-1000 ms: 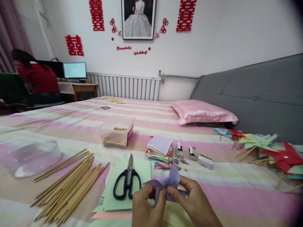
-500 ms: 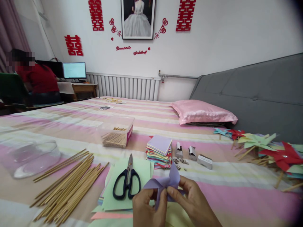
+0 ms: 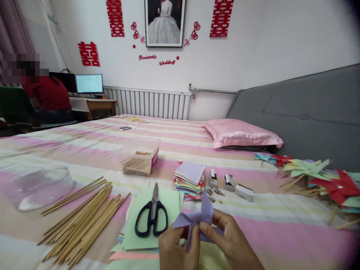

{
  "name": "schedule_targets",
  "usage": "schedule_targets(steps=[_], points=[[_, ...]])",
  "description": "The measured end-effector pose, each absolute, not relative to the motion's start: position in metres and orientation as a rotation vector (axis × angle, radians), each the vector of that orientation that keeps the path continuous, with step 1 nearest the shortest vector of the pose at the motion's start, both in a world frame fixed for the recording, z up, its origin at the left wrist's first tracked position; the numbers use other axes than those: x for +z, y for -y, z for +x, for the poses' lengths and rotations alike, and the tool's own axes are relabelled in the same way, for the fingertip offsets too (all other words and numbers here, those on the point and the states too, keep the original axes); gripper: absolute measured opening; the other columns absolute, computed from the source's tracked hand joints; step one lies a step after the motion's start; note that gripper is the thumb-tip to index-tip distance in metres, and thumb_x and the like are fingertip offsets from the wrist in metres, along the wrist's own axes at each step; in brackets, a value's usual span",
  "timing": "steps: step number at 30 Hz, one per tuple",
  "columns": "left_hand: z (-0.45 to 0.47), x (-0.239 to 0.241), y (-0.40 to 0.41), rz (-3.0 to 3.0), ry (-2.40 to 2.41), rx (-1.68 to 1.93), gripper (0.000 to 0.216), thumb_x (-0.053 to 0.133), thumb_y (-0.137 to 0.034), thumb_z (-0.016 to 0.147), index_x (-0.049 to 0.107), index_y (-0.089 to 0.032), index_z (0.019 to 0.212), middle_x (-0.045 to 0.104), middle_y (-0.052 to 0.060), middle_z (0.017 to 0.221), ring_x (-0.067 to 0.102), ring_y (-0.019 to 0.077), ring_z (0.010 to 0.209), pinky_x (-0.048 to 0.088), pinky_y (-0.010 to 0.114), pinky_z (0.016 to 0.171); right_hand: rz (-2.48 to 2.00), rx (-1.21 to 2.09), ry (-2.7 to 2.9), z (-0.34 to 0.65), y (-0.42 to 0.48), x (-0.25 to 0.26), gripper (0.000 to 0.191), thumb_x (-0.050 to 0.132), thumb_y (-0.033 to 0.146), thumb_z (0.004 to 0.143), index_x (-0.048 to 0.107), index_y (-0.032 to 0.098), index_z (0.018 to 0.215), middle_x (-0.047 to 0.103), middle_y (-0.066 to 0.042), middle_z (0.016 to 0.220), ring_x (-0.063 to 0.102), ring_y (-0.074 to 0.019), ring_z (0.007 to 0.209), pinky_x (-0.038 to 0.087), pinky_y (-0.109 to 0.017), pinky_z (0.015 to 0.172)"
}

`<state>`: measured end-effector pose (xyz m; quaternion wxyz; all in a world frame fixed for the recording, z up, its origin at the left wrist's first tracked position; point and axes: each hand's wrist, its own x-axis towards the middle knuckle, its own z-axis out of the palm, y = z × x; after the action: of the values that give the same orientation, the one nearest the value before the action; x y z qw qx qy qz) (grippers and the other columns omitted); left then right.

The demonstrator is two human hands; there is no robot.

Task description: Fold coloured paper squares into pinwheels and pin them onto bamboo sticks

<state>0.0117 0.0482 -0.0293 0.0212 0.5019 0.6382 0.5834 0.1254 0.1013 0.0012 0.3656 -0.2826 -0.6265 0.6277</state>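
Between my two hands is a purple paper pinwheel (image 3: pixel 207 208), its blades folded in toward the centre. My left hand (image 3: pixel 180 243) pinches its left side, thumb pressed near the middle. On the other side my right hand (image 3: pixel 232 236) grips it, with the thumb also at the centre. Fingers hide part of the paper. Left of the hands, scissors (image 3: pixel 153 213) with dark handles lie on green paper (image 3: pixel 174 198). Just beyond stands a stack of coloured paper squares (image 3: pixel 191 172), purple on top. Small metal fasteners (image 3: pixel 215 192) are scattered beside it.
Wooden sticks (image 3: pixel 81 225) lie at the left near a clear plastic lid (image 3: pixel 42 187). A plastic box (image 3: pixel 140 159) holds short sticks. Small boxes (image 3: pixel 244 192) sit right of the stack. Finished pinwheels (image 3: pixel 337 185) lie far right, past a pink pillow (image 3: pixel 242 133). A person in red (image 3: pixel 49 93) sits at a desk.
The view has shifted very slightly. Both hands keep their hold on the purple pinwheel, with hardly any movement of the fingers.
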Motion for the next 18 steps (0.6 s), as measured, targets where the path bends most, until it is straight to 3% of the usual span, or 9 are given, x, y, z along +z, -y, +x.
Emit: schedule_targets(steps=[18], points=[[0.0118,-0.028,-0.047,1.669,-2.014,1.845,0.02,0.058,-0.023,0.073,0.059,-0.017,0.054,0.058,0.0,0.045,0.051,0.0119,0.04,0.038,0.022,0.046,-0.712,1.659,1.562,0.1221,-0.1003,-0.0015,0.038,0.062,0.036,0.078,0.063,0.013,0.107,0.068,-0.013,0.098,0.061,-0.0256,0.091,0.047,-0.04,0.084]])
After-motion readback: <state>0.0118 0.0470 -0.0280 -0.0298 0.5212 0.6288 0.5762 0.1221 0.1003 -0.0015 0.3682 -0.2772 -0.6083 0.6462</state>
